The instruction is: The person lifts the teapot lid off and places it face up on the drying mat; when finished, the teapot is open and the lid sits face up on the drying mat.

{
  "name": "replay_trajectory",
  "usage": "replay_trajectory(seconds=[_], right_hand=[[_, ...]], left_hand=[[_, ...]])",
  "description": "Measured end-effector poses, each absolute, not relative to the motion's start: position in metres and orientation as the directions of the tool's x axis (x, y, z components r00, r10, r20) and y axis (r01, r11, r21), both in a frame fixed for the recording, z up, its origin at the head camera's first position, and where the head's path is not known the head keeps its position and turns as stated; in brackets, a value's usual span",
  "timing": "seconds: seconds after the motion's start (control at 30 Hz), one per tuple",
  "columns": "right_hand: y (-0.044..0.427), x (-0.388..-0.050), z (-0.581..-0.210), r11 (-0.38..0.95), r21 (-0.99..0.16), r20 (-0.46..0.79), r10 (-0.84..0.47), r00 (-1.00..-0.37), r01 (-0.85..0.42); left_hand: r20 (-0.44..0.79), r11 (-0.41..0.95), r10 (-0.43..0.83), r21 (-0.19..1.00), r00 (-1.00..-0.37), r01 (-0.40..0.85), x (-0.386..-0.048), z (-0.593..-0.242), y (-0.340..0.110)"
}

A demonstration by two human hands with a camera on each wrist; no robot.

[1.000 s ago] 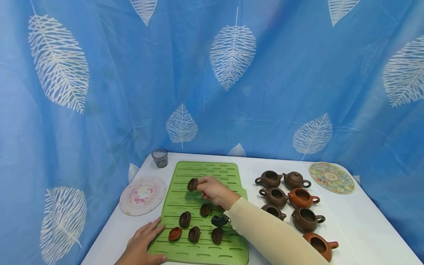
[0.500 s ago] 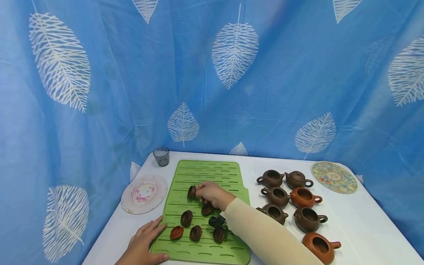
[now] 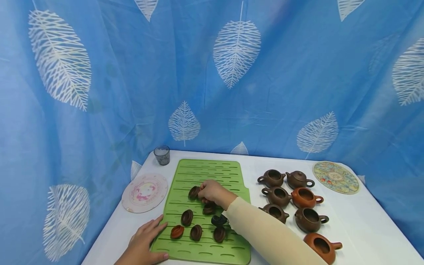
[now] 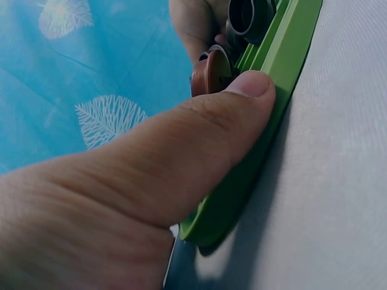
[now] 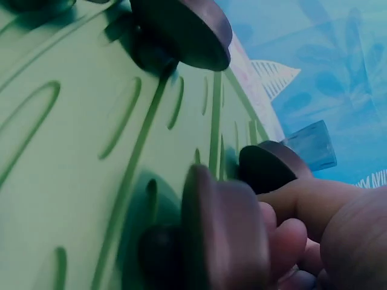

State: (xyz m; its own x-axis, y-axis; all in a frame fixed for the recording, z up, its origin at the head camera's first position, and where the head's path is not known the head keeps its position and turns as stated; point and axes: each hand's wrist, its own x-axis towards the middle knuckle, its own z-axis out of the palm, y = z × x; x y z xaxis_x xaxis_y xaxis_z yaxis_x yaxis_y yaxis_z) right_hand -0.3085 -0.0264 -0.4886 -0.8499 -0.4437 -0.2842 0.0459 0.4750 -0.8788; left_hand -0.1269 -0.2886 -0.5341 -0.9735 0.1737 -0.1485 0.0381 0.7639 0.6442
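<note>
My right hand (image 3: 213,193) is over the middle of the green mat (image 3: 212,167), thumb and fingers pinching the edge of a dark brown teapot lid (image 3: 193,192). In the right wrist view that held lid (image 5: 275,166) tilts low over the mat. A second dark lid (image 3: 208,208) sits just beneath the hand, partly covered by it. Nearer lie several more dark lids, among them one lid (image 3: 187,218), plus a reddish-brown lid (image 3: 177,232). My left hand (image 3: 144,239) rests on the mat's near left edge, fingers extended; its thumb (image 4: 251,87) lies along the rim.
Several small teapots stand right of the mat, including a lidded brown teapot (image 3: 298,179) and a reddish teapot (image 3: 322,247). A pink round mat (image 3: 144,193) and a glass (image 3: 162,155) are on the left. A patterned disc (image 3: 336,177) lies at the back right.
The lid in my right hand has come down toward the mat and tilted, shifting slightly. My left hand stays at the mat's edge. The whole view has drifted a little.
</note>
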Motion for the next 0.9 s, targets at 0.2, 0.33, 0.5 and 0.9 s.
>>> replay_trajectory(seconds=[0.2,0.33,0.5,0.9], right_hand=[[-0.019,-0.314,-0.488,0.499,-0.867,-0.274,-0.466,-0.841,0.006],[-0.009,-0.317,-0.487,0.515,-0.857,-0.269,-0.45,-0.852,-0.001],[0.007,-0.318,-0.478,0.502,-0.865,-0.249,-0.457,-0.854,-0.016],[0.076,-0.328,-0.448,0.501,-0.864,-0.173,-0.403,-0.899,-0.058]], left_hand=[[-0.145,0.757,0.185,0.652,-0.972,0.047,-0.127,-0.533,-0.29],[-0.153,0.754,0.193,0.656,-0.969,0.047,-0.127,-0.533,-0.29],[-0.16,0.759,0.173,0.65,-0.972,0.028,-0.128,-0.534,-0.29],[-0.142,0.768,0.177,0.638,-0.974,0.046,-0.128,-0.531,-0.287]])
